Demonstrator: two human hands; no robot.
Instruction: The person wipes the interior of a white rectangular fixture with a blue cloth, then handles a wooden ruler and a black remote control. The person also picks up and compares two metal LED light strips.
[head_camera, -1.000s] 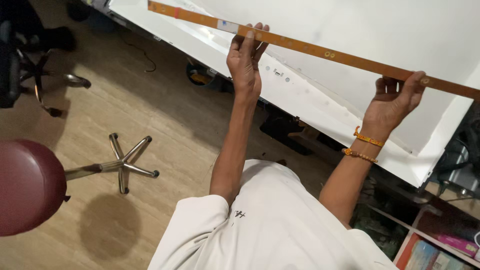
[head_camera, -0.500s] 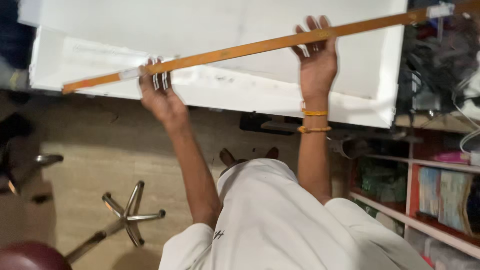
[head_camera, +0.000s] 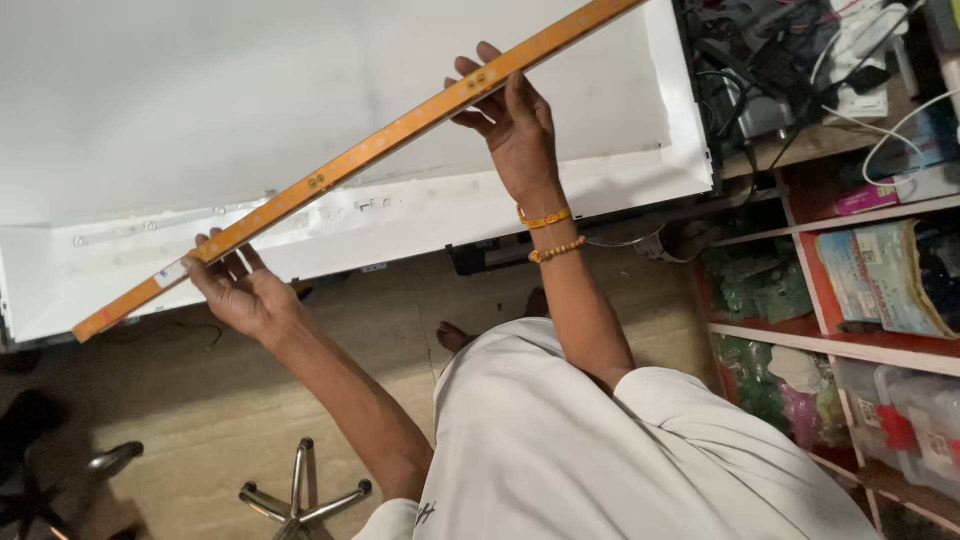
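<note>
A long orange strip (head_camera: 380, 150) is held up over a white panel (head_camera: 200, 120), slanting from lower left to upper right. Near its lower end it is pinched by the left hand (head_camera: 240, 295), fingers closed about it; further up it is gripped by the right hand (head_camera: 512, 125), the thumb seemingly across its face. The step in hand appears to be lifting and carrying the strip. Level, even support from both hands is called for, since it extends well past each grip.
</note>
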